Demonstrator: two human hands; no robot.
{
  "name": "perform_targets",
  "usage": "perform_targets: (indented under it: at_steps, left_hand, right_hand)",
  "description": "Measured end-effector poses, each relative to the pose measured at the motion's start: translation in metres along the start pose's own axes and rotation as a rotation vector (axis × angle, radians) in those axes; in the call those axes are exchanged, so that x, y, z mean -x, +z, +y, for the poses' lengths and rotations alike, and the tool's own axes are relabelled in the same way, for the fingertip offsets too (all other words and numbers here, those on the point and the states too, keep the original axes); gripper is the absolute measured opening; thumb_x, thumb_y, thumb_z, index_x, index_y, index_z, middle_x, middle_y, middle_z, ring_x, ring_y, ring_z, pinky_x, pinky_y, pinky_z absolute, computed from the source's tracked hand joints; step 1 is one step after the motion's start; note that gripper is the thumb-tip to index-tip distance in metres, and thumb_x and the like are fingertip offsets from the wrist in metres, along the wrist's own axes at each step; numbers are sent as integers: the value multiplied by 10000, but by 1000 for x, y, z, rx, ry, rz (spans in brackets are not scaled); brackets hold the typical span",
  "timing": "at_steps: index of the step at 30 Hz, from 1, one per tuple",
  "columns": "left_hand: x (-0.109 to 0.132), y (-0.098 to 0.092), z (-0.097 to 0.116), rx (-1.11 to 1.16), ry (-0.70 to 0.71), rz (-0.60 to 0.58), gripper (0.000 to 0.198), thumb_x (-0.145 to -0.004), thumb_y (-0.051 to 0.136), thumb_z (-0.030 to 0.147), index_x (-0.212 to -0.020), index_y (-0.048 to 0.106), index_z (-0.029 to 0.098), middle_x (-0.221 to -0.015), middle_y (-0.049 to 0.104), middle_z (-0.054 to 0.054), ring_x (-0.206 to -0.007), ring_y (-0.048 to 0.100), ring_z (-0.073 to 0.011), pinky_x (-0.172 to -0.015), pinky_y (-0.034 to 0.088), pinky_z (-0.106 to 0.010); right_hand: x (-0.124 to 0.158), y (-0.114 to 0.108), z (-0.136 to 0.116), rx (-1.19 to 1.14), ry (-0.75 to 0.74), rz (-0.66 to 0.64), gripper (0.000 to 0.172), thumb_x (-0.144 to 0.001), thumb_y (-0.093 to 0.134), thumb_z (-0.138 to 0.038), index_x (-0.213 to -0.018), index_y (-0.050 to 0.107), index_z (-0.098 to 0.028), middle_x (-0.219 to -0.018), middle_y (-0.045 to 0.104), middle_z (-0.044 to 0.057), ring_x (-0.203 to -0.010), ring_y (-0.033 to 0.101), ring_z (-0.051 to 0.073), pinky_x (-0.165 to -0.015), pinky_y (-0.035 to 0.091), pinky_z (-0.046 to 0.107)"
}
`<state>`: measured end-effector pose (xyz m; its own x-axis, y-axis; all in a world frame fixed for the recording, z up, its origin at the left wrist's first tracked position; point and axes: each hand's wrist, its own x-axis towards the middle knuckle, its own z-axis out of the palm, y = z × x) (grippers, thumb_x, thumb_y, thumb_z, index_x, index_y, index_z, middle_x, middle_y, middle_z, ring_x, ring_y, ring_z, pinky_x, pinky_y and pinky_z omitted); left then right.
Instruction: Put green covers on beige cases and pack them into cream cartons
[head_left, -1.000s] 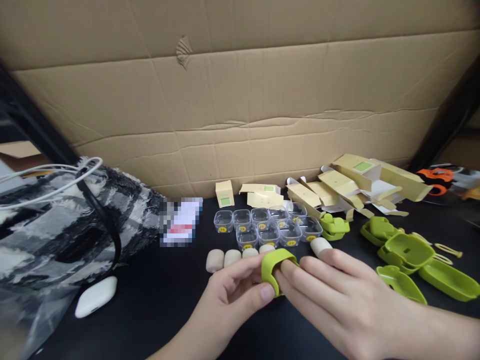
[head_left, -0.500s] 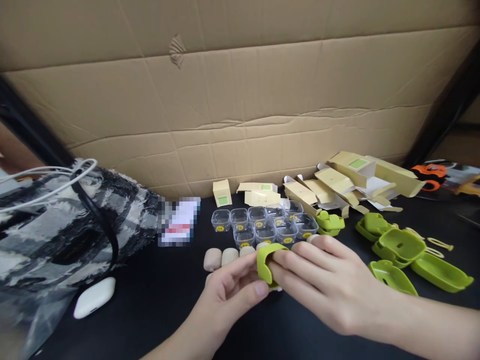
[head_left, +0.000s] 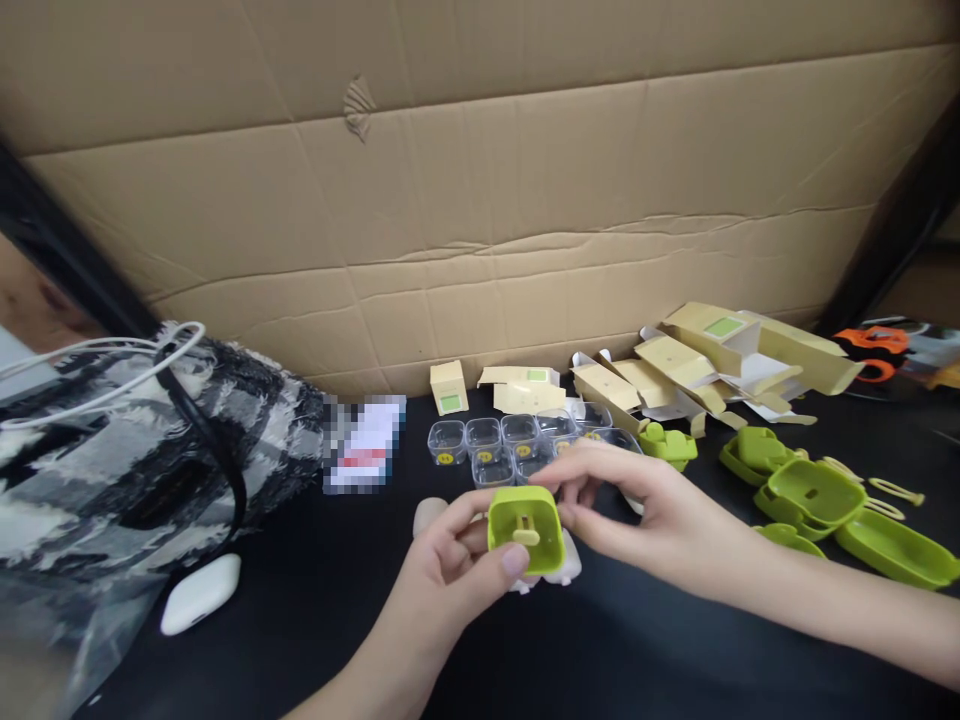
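L hand (head_left: pixel 457 565) pinches green cup (head_left: pixel 553 555): thumb on near rim, fingers round its L/back side. Cup held up approx. ctr, btwn hands; open side twd viewer, outline nr square, so no clear long axis. Beige tab (head_left: pixel 526 538) lies crosswise inside. R hand (head_left: pixel 637 505) at cup's upper R, thumb + index bent close; can't tell if pinching anything. L nearer, in contact. Beyond: clear tubs (head_left: pixel 493 468), then cartons (head_left: pixel 675 365).
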<state>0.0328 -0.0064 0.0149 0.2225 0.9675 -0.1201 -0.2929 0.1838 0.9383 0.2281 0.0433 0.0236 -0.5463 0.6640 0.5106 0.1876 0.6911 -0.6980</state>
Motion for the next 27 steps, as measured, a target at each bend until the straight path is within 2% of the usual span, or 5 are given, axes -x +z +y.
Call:
perform_targets:
  at_steps: [3,8,14,20,27]
  left_hand:
    - [1,3,2,16,21,-1,305,-723,779,316,-1002,711,214,-897,746,-32,-840,671,-168,-801,494,-263]
    - [0,1,6,78,31,-90,317,-801,712,340,-1091,694,215,-1048,733,-62,-924,694,-186,-834,532,-273]
    - [0,-1,4,208,-40,-196,311,-798,721,334,-1079,694,204,-856,778,-70,-727,742,-150,-685,574,-209]
    - [1,-1,-6,333,-74,-359,340,-802,707,382,-1075,690,180,-892,780,-96,-730,751,-149,-651,579,-180]
    - [4,-3,-8,402,-77,-432,369,-821,690,375,-1117,666,157,-926,770,-104,-751,743,-141,-678,571,-184]
  right_hand:
    - [-3,2,7,-18,-31,3,184,-841,574,-97,-982,668,-167,-800,655,11,-711,619,105,-671,549,220]
    - [-7,-1,13,-14,-37,22,103,-846,601,-169,-918,671,-146,-790,659,30,-697,625,121,-649,558,242]
    - [-6,-2,16,-41,-180,-60,110,-854,593,-118,-867,699,-147,-782,652,40,-703,620,119,-649,547,239]
    - [-1,5,15,-7,-386,59,57,-873,613,-147,-864,669,-141,-765,620,34,-670,590,99,-604,521,205]
    - [-1,12,14,38,-391,98,98,-838,586,-119,-771,540,-172,-684,549,-1,-614,518,113,-558,473,240]
